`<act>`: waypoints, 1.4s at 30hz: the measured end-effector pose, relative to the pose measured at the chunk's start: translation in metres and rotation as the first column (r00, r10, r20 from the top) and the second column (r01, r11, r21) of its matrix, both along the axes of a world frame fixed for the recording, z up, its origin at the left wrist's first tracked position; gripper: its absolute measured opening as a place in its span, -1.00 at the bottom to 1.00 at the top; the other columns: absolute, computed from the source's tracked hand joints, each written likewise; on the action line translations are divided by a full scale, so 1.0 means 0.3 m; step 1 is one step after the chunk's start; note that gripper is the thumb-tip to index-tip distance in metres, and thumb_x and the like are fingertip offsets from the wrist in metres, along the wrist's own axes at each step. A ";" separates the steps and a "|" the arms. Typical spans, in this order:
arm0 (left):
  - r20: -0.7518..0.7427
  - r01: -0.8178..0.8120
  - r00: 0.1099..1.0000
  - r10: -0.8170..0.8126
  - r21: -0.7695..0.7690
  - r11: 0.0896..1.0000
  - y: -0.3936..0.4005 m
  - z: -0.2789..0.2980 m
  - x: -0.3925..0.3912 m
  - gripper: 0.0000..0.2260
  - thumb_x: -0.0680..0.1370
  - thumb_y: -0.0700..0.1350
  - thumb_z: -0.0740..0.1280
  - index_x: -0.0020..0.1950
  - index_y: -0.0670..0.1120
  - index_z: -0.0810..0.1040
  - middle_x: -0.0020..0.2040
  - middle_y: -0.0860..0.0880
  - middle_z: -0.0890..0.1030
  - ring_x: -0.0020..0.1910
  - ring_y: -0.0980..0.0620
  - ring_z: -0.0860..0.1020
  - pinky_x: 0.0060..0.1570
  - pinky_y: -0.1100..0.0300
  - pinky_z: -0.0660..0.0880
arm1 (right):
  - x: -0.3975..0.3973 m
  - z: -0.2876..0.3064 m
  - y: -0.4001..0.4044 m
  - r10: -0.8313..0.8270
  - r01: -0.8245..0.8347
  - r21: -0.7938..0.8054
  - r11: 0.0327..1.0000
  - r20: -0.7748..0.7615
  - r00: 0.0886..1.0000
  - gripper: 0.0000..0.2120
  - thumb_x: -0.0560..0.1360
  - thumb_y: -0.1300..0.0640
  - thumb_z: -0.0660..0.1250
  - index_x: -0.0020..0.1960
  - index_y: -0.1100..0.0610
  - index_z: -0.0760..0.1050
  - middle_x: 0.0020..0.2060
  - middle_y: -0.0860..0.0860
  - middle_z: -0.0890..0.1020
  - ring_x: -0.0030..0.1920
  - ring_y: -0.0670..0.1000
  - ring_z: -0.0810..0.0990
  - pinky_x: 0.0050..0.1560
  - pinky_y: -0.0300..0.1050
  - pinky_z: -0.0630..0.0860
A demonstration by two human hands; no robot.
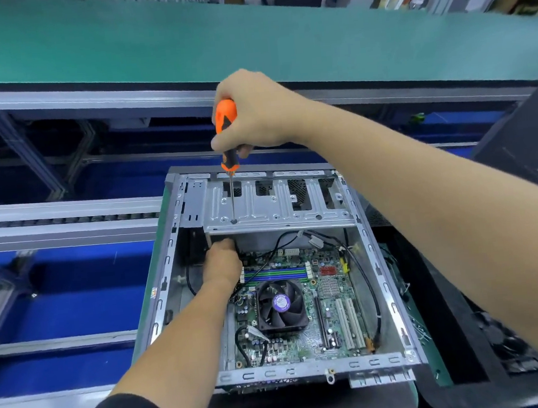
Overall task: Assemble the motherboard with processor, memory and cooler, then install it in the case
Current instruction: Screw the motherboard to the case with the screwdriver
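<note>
My right hand (253, 114) has its fingers (223, 141) clenched around the orange-and-black handle of a screwdriver (227, 136), held upright. Its thin shaft runs straight down and the tip touches a dark screw (234, 221) on the silver drive bracket (274, 203) at the far end of the case (378, 279).

My left hand (222, 261) reaches in beneath that bracket, at the far left corner of the motherboard (303, 311). The bracket's front lip hides its fingertips, so I cannot tell whether they grip anything or only press there.

The motherboard lies flat in the open case. The cooler (281, 303) with its black fan sits near the board's middle, and the memory slots (275, 273), striped blue and green, run across just beyond it, right beside my left wrist. White expansion slots (349, 323) stand toward the right.

A black cable (371, 289) loops along the right side of the board, and another black cable (241, 346) curls at the near left corner. My left forearm crosses the case's left edge and covers part of the board there.

The case rests on a dark table (455, 343). Beyond it a green conveyor belt (182, 45) runs across, above blue bins (62, 313) in a metal frame.
</note>
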State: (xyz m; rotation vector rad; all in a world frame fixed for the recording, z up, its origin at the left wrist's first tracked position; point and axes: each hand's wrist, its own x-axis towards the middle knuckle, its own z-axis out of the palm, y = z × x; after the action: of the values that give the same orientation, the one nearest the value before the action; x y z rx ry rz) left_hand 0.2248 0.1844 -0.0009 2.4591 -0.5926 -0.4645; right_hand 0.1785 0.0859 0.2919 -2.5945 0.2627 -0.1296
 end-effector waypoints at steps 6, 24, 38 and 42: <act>-0.019 -0.001 1.000 0.001 0.009 1.000 0.003 0.021 -0.002 -0.79 0.41 -0.44 0.13 -0.16 -0.17 0.45 -0.20 -0.12 0.47 -0.22 -0.15 0.47 -0.23 0.10 0.45 | -0.056 0.102 -0.115 -0.163 0.135 0.126 0.983 0.243 0.956 -0.74 0.43 0.07 0.43 -0.25 0.21 0.41 -0.39 0.12 0.56 -0.49 -0.01 0.54 -0.39 -0.16 0.55; -0.138 0.545 0.795 -0.591 0.590 0.596 -0.029 0.371 -0.137 -0.90 0.48 -0.24 0.24 -0.15 -0.27 0.49 -0.14 -0.15 0.60 -0.36 -0.06 0.53 -0.37 0.14 0.44 | -0.216 0.215 -0.223 -0.443 0.283 0.343 0.896 0.639 0.629 -0.63 0.55 -0.04 0.27 -0.33 0.12 0.28 -0.38 0.13 0.38 -0.54 0.00 0.35 -0.45 -0.21 0.37; -0.011 0.645 0.757 -0.653 0.166 0.746 -0.596 0.594 -0.631 -0.81 0.47 -0.29 0.16 -0.15 -0.31 0.56 -0.20 -0.27 0.63 -0.26 -0.18 0.64 -0.21 -0.01 0.62 | -0.700 0.033 -0.669 -0.526 0.471 0.236 0.850 0.433 0.732 -0.59 0.49 -0.11 0.34 -0.32 0.09 0.23 -0.42 0.13 0.39 -0.42 0.11 0.45 -0.45 -0.11 0.37; -0.231 0.688 0.725 -0.648 0.240 0.685 -0.774 0.450 -0.796 -0.83 0.52 -0.30 0.17 -0.22 -0.25 0.51 -0.21 -0.29 0.65 -0.23 -0.20 0.67 -0.18 -0.02 0.63 | -0.843 -0.181 -0.784 -0.493 0.436 0.246 0.866 0.275 0.825 -0.55 0.40 -0.03 0.46 -0.37 0.05 0.20 -0.50 -0.04 0.32 -0.52 -0.10 0.33 -0.47 -0.26 0.32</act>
State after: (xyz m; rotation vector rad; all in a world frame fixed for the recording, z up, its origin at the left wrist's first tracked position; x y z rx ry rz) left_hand -0.0140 -0.0479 0.1340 2.3914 -1.4861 -1.0700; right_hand -0.0743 -0.1494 0.2376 -2.2367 0.7480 -0.6799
